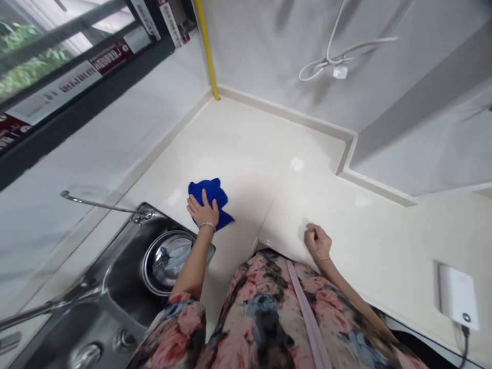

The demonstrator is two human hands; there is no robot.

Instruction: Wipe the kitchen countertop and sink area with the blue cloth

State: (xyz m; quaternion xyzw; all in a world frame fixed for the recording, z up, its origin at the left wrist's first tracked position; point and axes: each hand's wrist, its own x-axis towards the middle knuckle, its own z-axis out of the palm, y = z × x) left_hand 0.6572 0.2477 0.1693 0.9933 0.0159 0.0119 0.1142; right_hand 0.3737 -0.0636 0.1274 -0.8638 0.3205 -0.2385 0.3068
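My left hand [203, 210] lies flat with fingers spread on a crumpled blue cloth [209, 188], pressing it against the cream countertop [253, 138]. The cloth's folds stick out beyond the fingertips and to the right of the hand. A bracelet circles the left wrist. My right hand [319, 243] is curled into a loose fist and rests on the countertop near its front edge, with nothing seen in it.
Left of my left arm is a steel sink [119, 277] holding a round metal basin [169, 261] with a colander and wet cloth inside. A thin tap [103, 205] rises behind it. A white power bank [459, 294] with a cable lies far right. A yellow pipe [207, 48] meets the back corner.
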